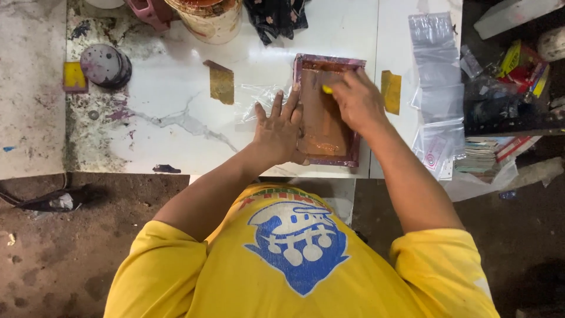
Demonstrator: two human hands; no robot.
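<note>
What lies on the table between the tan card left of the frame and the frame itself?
In the head view, a clear plastic bag lies flat on the table between the tan card and the frame. The left hand rests over its near edge.

1 screen frame (327, 112), 2 hands (281, 131), 3 yellow cards (391, 91), 1 bucket (209, 20)

This is a small printing workshop, working by hand. A white marble-like table (176, 88) is stained with purple ink, a framed printing screen (326, 112) lies on it, a paint bucket (209, 17) stands at the edge, clear plastic bags (435, 76) wait beside, and the floor (70, 247) is bare dirt.
</note>
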